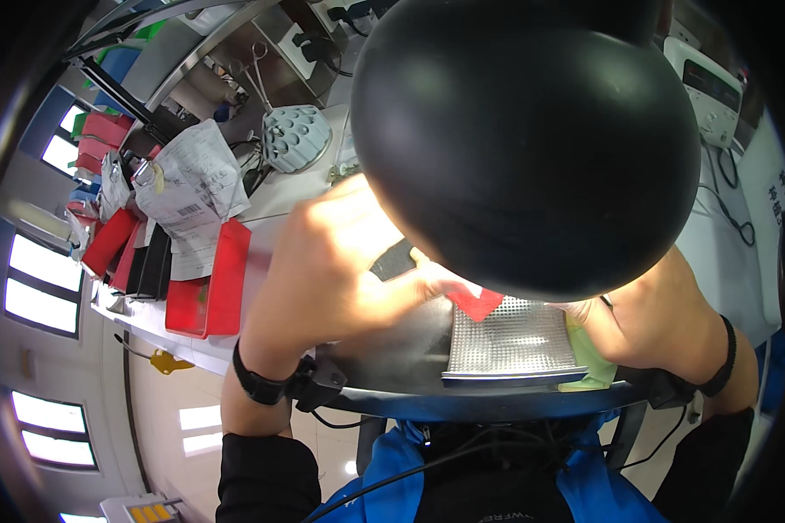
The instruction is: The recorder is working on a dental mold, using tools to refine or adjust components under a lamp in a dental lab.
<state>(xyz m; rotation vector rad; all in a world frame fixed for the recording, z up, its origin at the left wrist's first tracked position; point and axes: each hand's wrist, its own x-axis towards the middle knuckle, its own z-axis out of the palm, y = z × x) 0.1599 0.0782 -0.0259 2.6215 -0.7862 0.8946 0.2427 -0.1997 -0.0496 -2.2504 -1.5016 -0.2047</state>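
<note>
- red card piece (477, 303): pinched at left hand (340, 261) fingertips, over perforated metal tray (512, 342)
- right hand (645, 314): beside tray's right edge, grip cannot be told
- red bin (222, 279): left on bench (279, 196)

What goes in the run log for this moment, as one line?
left hand: on red piece, grip unclear | right hand: beside perforated metal tray, fingers hidden | black dome blocks view
</note>
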